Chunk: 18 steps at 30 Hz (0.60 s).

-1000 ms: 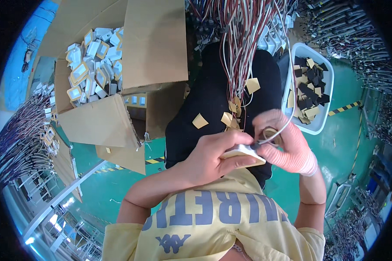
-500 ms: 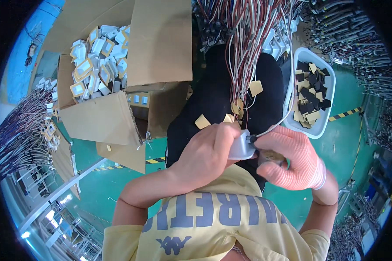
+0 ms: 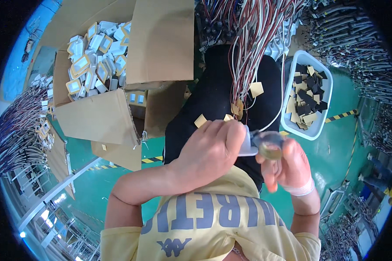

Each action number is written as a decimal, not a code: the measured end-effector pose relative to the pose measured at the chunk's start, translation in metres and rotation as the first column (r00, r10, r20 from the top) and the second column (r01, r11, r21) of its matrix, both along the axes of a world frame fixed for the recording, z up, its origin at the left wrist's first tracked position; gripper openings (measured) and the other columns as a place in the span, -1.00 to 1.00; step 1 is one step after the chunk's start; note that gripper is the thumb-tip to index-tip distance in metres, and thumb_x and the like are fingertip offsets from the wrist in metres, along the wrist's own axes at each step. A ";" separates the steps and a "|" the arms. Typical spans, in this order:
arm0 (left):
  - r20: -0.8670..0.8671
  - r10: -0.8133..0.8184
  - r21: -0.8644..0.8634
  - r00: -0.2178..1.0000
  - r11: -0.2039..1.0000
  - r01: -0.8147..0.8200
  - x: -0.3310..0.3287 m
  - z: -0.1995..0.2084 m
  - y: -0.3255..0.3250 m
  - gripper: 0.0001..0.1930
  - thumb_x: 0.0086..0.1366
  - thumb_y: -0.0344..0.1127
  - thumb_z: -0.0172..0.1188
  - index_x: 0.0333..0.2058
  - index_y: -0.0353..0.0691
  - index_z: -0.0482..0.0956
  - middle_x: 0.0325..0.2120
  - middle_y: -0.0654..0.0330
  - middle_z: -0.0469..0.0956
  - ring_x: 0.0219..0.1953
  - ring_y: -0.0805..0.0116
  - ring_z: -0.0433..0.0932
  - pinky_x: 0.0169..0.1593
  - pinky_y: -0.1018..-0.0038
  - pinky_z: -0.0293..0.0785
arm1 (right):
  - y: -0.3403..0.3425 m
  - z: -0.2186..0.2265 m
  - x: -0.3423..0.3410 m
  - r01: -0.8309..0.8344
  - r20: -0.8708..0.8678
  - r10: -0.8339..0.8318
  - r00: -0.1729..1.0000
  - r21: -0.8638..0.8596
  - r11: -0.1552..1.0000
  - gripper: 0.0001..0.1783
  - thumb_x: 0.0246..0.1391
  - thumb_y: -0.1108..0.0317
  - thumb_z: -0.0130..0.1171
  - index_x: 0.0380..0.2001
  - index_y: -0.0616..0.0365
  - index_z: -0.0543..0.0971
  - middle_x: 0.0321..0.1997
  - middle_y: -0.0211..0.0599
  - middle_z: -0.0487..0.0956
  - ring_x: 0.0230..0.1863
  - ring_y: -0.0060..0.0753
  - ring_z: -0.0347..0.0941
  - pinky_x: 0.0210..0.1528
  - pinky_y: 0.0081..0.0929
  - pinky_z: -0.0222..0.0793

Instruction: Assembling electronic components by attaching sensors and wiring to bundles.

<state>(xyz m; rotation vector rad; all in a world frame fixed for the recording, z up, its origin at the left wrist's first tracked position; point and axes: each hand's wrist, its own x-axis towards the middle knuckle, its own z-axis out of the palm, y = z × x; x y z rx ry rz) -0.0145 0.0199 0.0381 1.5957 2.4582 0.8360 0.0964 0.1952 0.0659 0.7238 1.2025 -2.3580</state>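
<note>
Left hand: the left hand is curled over, fingers bent down and closed around the near edge of a small white part, which sticks out from under the fingertips toward the right.
Right hand: the right hand sits just beside the left, its fingers partly bent; thumb and forefinger pinch a small round brownish ring. How tightly it is gripped cannot be told because of blur.
White part: it lies between the two hands, touching the left fingers and meeting the ring at its right side, above the person's lap.
White wire: a thin white wire runs up from the part toward the hanging bundle.
Wire bundle: a bundle of red, white and brown wires hangs over the black-clothed lap, well above the hands, with yellow tags at its ends.
White bin: a white bin of black and yellow pads stands near the right hand, up and to the right of it.
Cardboard box: an open cardboard box filled with white framed pieces lies well apart, up and to the left of the left hand.
Floor: green floor with a striped yellow and black line.
</note>
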 end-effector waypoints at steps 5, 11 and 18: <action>0.277 -0.009 0.060 0.961 0.998 -0.008 0.006 -0.001 -0.001 -0.67 0.07 -0.34 0.28 -0.32 -0.29 0.28 -0.57 0.11 0.44 -0.49 0.20 0.55 -0.38 0.41 0.48 | -0.021 0.003 0.031 0.075 -0.071 -0.108 0.992 -0.371 0.926 0.06 0.06 -0.26 0.03 0.31 0.30 -0.14 -0.44 -0.06 0.53 -0.71 -0.40 0.44 -0.59 -0.62 0.37; 0.714 0.028 0.004 0.699 0.999 -0.044 0.000 -0.009 0.000 -0.54 0.08 -0.16 0.37 -0.30 -0.32 0.28 -0.52 0.08 0.54 -0.44 0.23 0.61 -0.35 0.47 0.49 | -0.003 -0.006 0.025 -0.123 -0.378 0.347 0.859 0.505 0.855 -0.27 0.03 0.31 0.18 0.21 0.41 0.17 -0.65 -0.43 0.49 -0.60 -0.64 0.41 -0.53 -0.70 0.29; 0.989 -0.146 0.146 0.032 0.989 0.006 0.003 -0.013 -0.002 -0.35 -0.03 -0.22 0.46 0.02 -0.26 0.37 -0.23 0.29 0.52 -0.18 0.54 0.46 -0.08 0.50 0.37 | -0.012 -0.030 0.004 0.333 -0.439 0.405 0.802 0.891 0.308 -0.59 -0.24 0.65 0.18 -0.19 0.21 0.50 -0.04 -0.05 0.41 -0.21 -0.24 0.46 -0.22 -0.48 0.41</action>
